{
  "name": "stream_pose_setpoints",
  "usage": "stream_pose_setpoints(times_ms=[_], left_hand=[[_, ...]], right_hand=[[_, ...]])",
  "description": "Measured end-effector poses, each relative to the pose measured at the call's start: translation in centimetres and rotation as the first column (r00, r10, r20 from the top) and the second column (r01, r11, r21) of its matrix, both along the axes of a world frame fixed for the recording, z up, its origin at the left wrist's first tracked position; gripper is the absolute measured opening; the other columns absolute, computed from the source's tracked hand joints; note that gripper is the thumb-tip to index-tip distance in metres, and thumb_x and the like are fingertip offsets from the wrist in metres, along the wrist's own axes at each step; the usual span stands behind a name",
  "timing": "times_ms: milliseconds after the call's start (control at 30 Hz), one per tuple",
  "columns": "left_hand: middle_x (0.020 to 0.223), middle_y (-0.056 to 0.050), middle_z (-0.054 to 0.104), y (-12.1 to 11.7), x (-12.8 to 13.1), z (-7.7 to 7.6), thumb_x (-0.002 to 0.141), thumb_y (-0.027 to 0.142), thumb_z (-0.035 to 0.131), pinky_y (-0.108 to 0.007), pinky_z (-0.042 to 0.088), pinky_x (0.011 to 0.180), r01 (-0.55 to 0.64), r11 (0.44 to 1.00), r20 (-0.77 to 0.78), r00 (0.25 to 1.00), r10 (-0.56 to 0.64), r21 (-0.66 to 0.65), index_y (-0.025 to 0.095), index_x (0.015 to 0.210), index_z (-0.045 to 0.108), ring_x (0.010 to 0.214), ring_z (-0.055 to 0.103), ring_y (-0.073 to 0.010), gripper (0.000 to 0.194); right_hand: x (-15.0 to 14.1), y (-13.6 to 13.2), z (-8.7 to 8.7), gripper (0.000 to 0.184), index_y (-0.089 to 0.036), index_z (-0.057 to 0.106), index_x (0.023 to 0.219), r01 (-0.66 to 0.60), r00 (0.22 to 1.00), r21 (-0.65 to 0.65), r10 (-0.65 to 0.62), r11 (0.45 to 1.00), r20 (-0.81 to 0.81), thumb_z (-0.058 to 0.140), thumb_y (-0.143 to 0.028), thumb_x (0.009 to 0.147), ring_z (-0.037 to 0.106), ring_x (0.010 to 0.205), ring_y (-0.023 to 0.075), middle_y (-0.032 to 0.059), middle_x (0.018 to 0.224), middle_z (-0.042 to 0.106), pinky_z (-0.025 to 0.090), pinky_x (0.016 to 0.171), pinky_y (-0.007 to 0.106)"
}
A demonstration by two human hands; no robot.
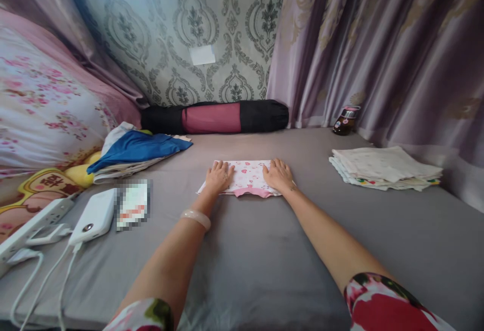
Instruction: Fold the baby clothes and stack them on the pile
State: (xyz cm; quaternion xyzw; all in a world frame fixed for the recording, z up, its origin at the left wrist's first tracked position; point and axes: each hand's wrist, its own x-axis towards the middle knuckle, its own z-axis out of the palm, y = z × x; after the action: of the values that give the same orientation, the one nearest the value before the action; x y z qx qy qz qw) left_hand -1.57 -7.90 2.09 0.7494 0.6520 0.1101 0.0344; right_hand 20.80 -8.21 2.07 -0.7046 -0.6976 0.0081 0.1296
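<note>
A small folded garment (247,174), white with pink and red prints and a pink trimmed edge towards me, lies flat on the grey sheet (245,250). On its left end rests my left hand (219,176), palm down with the fingers stretched out. My right hand (279,174) presses flat on the right end in the same way. Neither hand grips the cloth. Parts of both ends are hidden under the hands. A pale bangle (195,218) circles my left wrist.
Folded light cloths (385,164) are stacked at the right, near a dark bottle (346,121). A blue cloth (139,147) tops another pile at left. A power bank (94,215) and power strip (41,225) trail cables. Along the wall lies a black-and-maroon roll (212,118).
</note>
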Motion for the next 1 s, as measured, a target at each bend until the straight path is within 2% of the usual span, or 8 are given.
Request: stream_pose_setpoints(times_ms=[100,333,467,567,700,800,900,1000], left_hand=[[0.147,-0.013,0.040,0.3,-1.3,-0.1,0.098,0.043,0.023,-0.052,0.030,0.108,0.072,0.997,-0.008,0.997,-0.072,-0.038,0.021,0.134,0.045,0.139,0.030,-0.0286,0.047],[0.154,-0.012,0.032,1.0,-4.5,-0.7,0.098,0.046,0.016,-0.051,0.023,0.113,0.109,0.990,-0.001,0.994,-0.110,-0.086,0.020,0.143,0.038,0.142,0.027,-0.0267,0.056],[0.155,-0.010,0.030,1.1,-5.3,-0.8,0.098,0.047,0.015,-0.047,0.022,0.114,0.128,0.987,-0.017,0.991,-0.130,-0.101,0.021,0.144,0.037,0.143,0.025,-0.0247,0.057],[0.155,-0.009,0.029,1.0,-5.1,-0.4,0.098,0.047,0.015,-0.047,0.024,0.114,0.127,0.985,-0.062,0.989,-0.135,-0.117,0.022,0.145,0.035,0.143,0.026,-0.0252,0.057],[0.150,-0.012,0.038,-0.1,-3.1,0.9,0.099,0.040,0.021,-0.054,0.025,0.111,0.071,0.996,-0.180,0.981,-0.079,-0.052,0.019,0.134,0.047,0.141,0.030,-0.0291,0.049],[0.143,-0.017,0.047,-1.7,0.2,1.6,0.098,0.035,0.025,-0.052,0.026,0.112,0.062,0.997,-0.198,0.979,-0.050,0.054,0.013,0.126,0.053,0.138,0.035,-0.0285,0.045],[0.143,-0.015,0.047,-3.4,3.6,1.4,0.099,0.034,0.023,-0.050,0.027,0.112,0.152,0.983,-0.158,0.978,-0.134,0.106,0.014,0.129,0.051,0.137,0.036,-0.0266,0.046],[0.143,-0.014,0.047,-4.5,5.5,0.6,0.099,0.031,0.024,-0.048,0.028,0.112,0.182,0.977,-0.134,0.977,-0.166,0.115,0.012,0.131,0.049,0.137,0.037,-0.0260,0.045]], right_hand=[[1.0,0.1,0.2,0.060,-0.005,0.045,0.138,-0.050,0.999,-0.059,0.051,0.997,0.015,0.025,-0.043,0.096,0.031,0.138,0.0299,0.0202,0.149,0.037,0.022,0.111,0.044],[3.5,0.9,-0.3,0.064,-0.007,0.035,0.146,-0.156,0.987,-0.159,0.161,0.975,0.015,0.021,-0.046,0.098,0.021,0.143,0.0279,0.0172,0.155,0.026,0.019,0.115,0.040],[5.0,1.1,-0.4,0.064,-0.007,0.033,0.147,-0.256,0.966,-0.180,0.258,0.950,-0.011,0.018,-0.046,0.098,0.018,0.145,0.0238,0.0136,0.156,0.026,0.016,0.117,0.036],[5.5,1.0,0.0,0.063,-0.007,0.034,0.147,-0.277,0.960,-0.183,0.281,0.943,-0.005,0.018,-0.044,0.098,0.018,0.145,0.0226,0.0125,0.156,0.026,0.016,0.117,0.034],[3.9,0.2,1.0,0.056,-0.009,0.041,0.143,-0.207,0.974,-0.166,0.220,0.964,0.061,0.021,-0.037,0.098,0.025,0.142,0.0270,0.0135,0.152,0.033,0.017,0.116,0.047],[1.1,-1.0,1.6,0.053,-0.009,0.045,0.140,-0.177,0.979,-0.059,0.182,0.982,0.094,0.024,-0.033,0.097,0.027,0.141,0.0281,0.0153,0.150,0.037,0.015,0.115,0.049],[-1.9,-2.3,1.4,0.052,-0.010,0.044,0.141,-0.233,0.969,-0.012,0.233,0.972,0.083,0.024,-0.033,0.098,0.027,0.141,0.0282,0.0156,0.150,0.037,0.016,0.114,0.048],[-3.6,-3.2,1.0,0.052,-0.009,0.043,0.141,-0.287,0.955,-0.024,0.288,0.958,0.073,0.024,-0.030,0.097,0.027,0.140,0.0291,0.0172,0.151,0.035,0.017,0.113,0.049]])
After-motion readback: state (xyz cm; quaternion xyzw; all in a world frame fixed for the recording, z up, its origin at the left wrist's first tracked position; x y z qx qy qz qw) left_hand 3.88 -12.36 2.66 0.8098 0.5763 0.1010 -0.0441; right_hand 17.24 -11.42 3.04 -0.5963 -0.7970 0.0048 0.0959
